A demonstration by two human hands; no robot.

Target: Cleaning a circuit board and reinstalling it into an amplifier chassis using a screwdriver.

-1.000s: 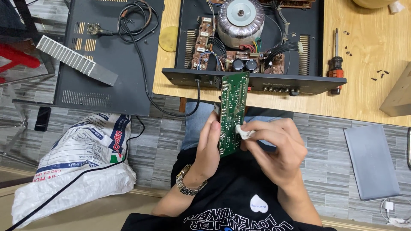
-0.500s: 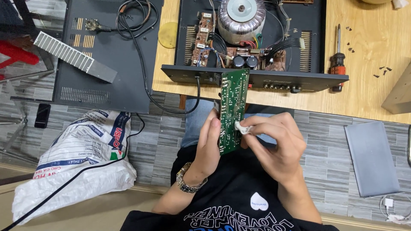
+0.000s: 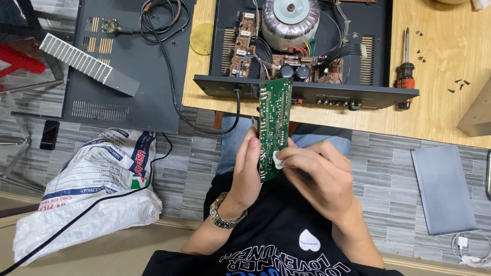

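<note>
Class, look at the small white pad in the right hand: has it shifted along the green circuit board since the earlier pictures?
Yes. The white pad under the right hand has moved slightly down the green circuit board, away from the open amplifier chassis.

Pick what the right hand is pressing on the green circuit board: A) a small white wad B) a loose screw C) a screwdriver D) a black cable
A: the right hand pinches a small white wad against the green circuit board, which the left hand steadies from the other edge; the red-handled screwdriver lies apart on the wooden table.
</note>
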